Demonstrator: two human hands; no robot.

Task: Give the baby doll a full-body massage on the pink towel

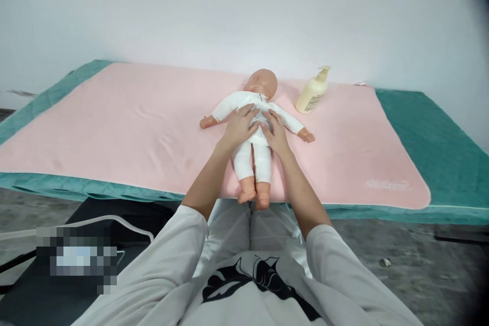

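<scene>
A baby doll (263,138) with a white cloth body lies face down on a pink mat (126,117), its arms spread and its bare feet at the mat's front edge. My left hand (241,125) rests flat on the left side of the doll's back, fingers stretched out. On the right side of the back lies my right hand (275,133), also flat with its fingers apart. Neither hand grips anything. To the right of the doll's head stands a cream pump bottle (312,94), slightly tilted in the view.
Under the mat is a green padded bed (439,142) against a white wall (191,10). A black bag or chair (133,209) sits at the lower left, with a white cable (110,217) across it and a blurred patch beside it.
</scene>
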